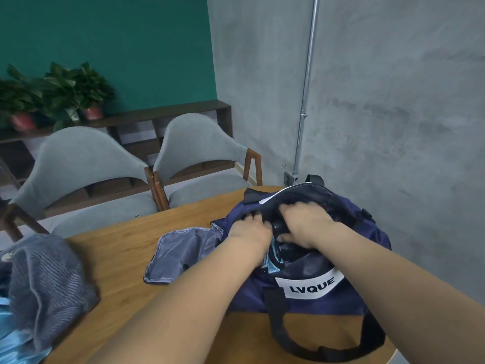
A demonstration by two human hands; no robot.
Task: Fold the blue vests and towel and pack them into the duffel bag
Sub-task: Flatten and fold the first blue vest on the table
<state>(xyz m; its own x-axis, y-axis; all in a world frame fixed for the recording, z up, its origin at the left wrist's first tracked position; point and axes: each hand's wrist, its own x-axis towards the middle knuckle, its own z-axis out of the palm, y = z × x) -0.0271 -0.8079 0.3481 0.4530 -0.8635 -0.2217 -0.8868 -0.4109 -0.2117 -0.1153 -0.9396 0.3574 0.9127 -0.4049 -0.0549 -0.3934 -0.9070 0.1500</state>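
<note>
The bag sits on the table with its mouth open. Both hands are in that mouth, close together. The left hand grips the near rim, fingers curled over it. The right hand is pushed inside, and blur hides whether it clutches cloth or only presses. A shiny light-blue vest shows inside the bag, just under the left wrist. It looks thin, limp and slippery, likely to unfold unless pressed flat. The towel lies crumpled at the table's left end, well apart from both hands, partly over another vest. It seems soft and bulkier, best taken by its edges.
</note>
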